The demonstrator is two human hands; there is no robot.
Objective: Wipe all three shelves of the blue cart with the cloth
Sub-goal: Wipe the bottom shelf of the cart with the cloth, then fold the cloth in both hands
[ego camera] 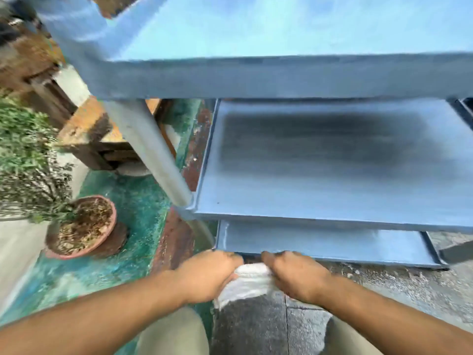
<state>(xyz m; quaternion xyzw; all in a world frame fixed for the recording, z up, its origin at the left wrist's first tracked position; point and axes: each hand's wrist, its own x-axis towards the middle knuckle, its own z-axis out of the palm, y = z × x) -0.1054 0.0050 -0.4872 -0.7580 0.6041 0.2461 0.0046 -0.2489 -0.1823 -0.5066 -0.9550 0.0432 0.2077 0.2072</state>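
The blue cart fills the upper right of the head view, with its top shelf (281,75), middle shelf (332,196) and bottom shelf (320,245) stacked one below the other. A white cloth (249,281) hangs bunched between my two hands, just in front of the bottom shelf's near edge. My left hand (207,275) grips the cloth's left side. My right hand (298,275) grips its right side. The picture is blurred by motion.
A grey cart post (151,152) slants down at the left corner. A terracotta pot (82,228) with a plant stands on the green floor to the left. Wooden blocks (94,129) lie behind it. Grey concrete (384,285) spreads under the cart and my knees.
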